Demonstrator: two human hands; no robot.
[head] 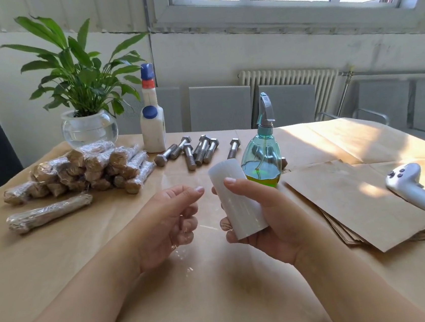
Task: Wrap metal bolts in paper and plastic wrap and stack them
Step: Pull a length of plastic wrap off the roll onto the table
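Observation:
My right hand (264, 226) grips a white roll of plastic wrap (236, 197), held upright over the middle of the table. My left hand (165, 219) is just left of the roll with its fingers curled; faint glints of clear film show on those fingers and between the two hands. A pile of wrapped bolts (88, 169) lies at the back left. One more wrapped bolt (48, 214) lies alone in front of the pile. Several bare metal bolts (197, 149) lie behind the roll. Brown paper sheets (343, 204) are stacked to the right.
A green spray bottle (261, 155) stands right behind the roll. A white glue bottle (152, 125) and a potted plant in a glass bowl (88, 127) stand at the back left. A white controller (413, 191) rests on the paper stack. Brown paper covers the table (59, 271).

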